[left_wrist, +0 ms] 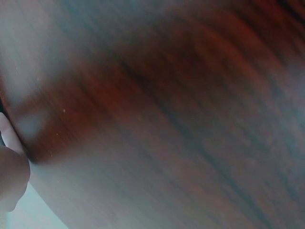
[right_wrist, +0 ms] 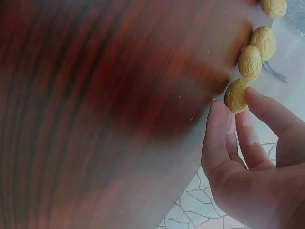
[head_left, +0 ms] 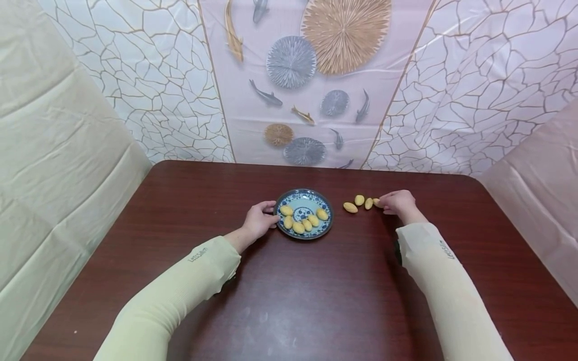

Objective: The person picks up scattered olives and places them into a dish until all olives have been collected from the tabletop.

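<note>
At the left rim of a blue-and-white patterned plate (head_left: 301, 193), my left hand (head_left: 259, 220) holds the edge with thumb and fingers. On the plate lie several small yellow potato-like ovals (head_left: 298, 227), mostly along its near side. To the right, my right hand (head_left: 399, 203) has thumb and fingertips around another potato-like oval (right_wrist: 235, 96), the last of a short row. Three more ovals (head_left: 350, 207) lie between that hand and the plate. The left wrist view catches only a little of the left hand (left_wrist: 13, 179) at its left edge.
Both hands work over a dark reddish-brown wooden table (head_left: 289, 296). Behind its far edge hangs a patterned curtain (head_left: 291, 105) with fish and round motifs. Pale cloth (head_left: 58, 150) closes off the left side, and more cloth (head_left: 537, 190) the right.
</note>
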The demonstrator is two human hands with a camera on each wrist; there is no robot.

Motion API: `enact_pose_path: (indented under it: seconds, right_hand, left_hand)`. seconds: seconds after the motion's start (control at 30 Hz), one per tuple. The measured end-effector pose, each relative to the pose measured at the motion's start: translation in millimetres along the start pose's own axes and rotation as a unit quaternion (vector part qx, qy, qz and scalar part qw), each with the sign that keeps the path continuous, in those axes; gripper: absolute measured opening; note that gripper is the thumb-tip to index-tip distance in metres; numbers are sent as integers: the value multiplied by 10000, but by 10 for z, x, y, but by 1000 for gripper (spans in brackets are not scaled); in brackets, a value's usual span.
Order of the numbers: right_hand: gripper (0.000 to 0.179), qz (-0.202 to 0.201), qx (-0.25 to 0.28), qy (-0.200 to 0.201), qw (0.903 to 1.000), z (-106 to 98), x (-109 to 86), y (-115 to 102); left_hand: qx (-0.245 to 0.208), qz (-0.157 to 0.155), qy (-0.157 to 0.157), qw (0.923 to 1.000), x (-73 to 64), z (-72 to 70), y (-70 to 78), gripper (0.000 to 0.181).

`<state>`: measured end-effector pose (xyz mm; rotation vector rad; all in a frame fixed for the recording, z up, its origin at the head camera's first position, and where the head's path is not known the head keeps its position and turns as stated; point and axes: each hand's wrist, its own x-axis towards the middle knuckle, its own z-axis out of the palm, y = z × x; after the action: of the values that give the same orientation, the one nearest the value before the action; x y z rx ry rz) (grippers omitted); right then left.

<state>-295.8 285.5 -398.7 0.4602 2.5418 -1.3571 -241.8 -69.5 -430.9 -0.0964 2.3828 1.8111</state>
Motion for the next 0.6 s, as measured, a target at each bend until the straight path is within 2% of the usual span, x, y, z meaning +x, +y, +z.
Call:
enact_pose_path:
  seconds: [0.27,0.6]
  right_hand:
    - [46,-118,524,-377,9978,-33,-94,-36]
    - [52,-135,1125,-809,9903,-40,-140,-165]
  left_hand:
    - [-34,-66,-23,10000,-5,-2,5,47]
    - [-45,-29,3,10000,-8,5,3,47]
